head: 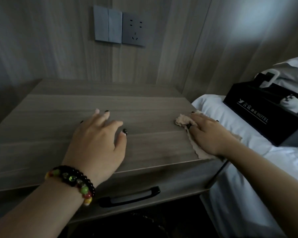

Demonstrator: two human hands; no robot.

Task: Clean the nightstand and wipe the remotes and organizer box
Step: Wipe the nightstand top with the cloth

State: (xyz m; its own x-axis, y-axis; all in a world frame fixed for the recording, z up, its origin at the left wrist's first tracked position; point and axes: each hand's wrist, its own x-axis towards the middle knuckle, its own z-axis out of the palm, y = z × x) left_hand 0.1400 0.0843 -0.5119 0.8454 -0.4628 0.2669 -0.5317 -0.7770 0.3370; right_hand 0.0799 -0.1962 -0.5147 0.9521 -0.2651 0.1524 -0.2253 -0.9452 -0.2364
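A person wipes a wood-grain nightstand [144,143] in a dim hotel room, the tabletop stage of the job in hand. Nearest the camera, the left hand [100,141], a beaded bracelet [72,181] at its wrist, rests flat with fingers spread and holds nothing. Further right, the right hand [206,133] presses a beige cloth [184,121] flat against the top's right edge, fingers extended over it. The next move likely calls for sweeping the cloth across the unwiped surface towards the left. Beyond, on the white bed [239,134], sits the black organizer box [258,114], apparently holding the remotes, lettered "HOTEL" beside unreadable characters. On the wall panel hang a switch [107,25] and socket [134,30].
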